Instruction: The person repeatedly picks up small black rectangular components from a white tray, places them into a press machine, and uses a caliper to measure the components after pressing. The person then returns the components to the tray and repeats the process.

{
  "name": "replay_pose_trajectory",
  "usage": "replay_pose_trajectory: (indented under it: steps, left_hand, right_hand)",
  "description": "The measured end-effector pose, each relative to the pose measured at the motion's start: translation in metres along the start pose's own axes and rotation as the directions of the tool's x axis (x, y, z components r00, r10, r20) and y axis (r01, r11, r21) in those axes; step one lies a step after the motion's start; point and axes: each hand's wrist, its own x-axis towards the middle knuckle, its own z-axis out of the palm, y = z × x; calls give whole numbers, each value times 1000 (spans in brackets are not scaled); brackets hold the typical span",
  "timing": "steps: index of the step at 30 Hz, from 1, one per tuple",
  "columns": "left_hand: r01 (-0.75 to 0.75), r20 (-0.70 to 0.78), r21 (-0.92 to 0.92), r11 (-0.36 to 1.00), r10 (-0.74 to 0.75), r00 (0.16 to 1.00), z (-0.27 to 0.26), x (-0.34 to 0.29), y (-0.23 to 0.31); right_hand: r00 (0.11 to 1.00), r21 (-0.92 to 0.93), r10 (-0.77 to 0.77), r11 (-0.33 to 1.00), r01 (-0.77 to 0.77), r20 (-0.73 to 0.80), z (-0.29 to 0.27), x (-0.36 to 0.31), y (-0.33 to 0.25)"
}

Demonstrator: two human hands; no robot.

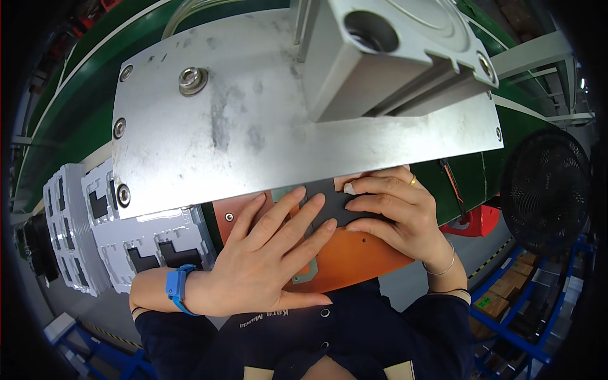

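Under the lower edge of a thick metal plate (253,126), an orange board (354,259) lies before me. On it is a dark grey flat piece (326,209) with a notch at its upper right. My left hand (272,253) lies with fingers spread, its fingertips on the grey piece's left side and on the light green-grey part (308,272) beneath. At the grey piece's right edge, my right hand (399,212) has thumb and fingers bent closely around it. A small white bit (349,189) shows at one right fingertip; what it is, I cannot tell.
A metal block (386,69) with a round bore rises from the plate. White moulded trays (145,234) with dark flat parts stand at left, beside a tray stack (73,234). At right are a black fan (546,190), a red bin (475,221) and a blue rack (519,335) with boxes.
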Motion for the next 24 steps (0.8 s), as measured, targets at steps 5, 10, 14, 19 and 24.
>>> replay_pose_trajectory:
  steps: [5,10,14,19,24]
  left_hand:
    - [13,-4,-20,1000,-13,1000,0,-1,0]
    - [16,-19,-19,1000,-16,1000,1,0,1]
    - [19,-27,-27,999,-20,999,1,1,1]
    - [22,-47,-12,1000,-23,999,1,2,3]
    - [31,-76,19,999,-29,997,1,3,4]
  right_hand:
    - [1000,1,24,1000,-24,20,-2,1,-2]
    - [999,24,33,999,-34,35,-3,1,-3]
    - [999,18,25,1000,-26,23,-2,1,-2]
    - [999,25,21,999,-22,27,-4,3,-2]
    - [999,43,32,998,-34,40,-5,4,0]
